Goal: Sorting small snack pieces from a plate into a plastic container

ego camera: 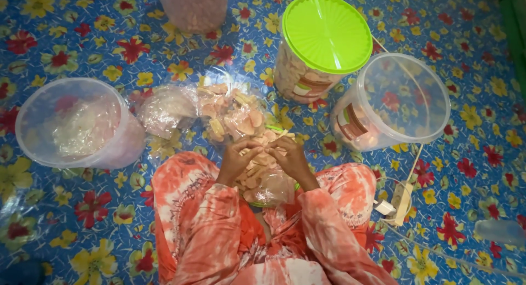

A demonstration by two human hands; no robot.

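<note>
Your left hand (236,159) and right hand (289,156) both pinch the cracker bag (263,181), low in the middle, equally near.

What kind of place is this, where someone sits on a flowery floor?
Probably a home floor used for packing snacks. A blue flowered plastic mat covers it, a clear plastic jar with a green lid holds pale crackers, and both hands work at a clear bag of crackers on the lap.
</note>
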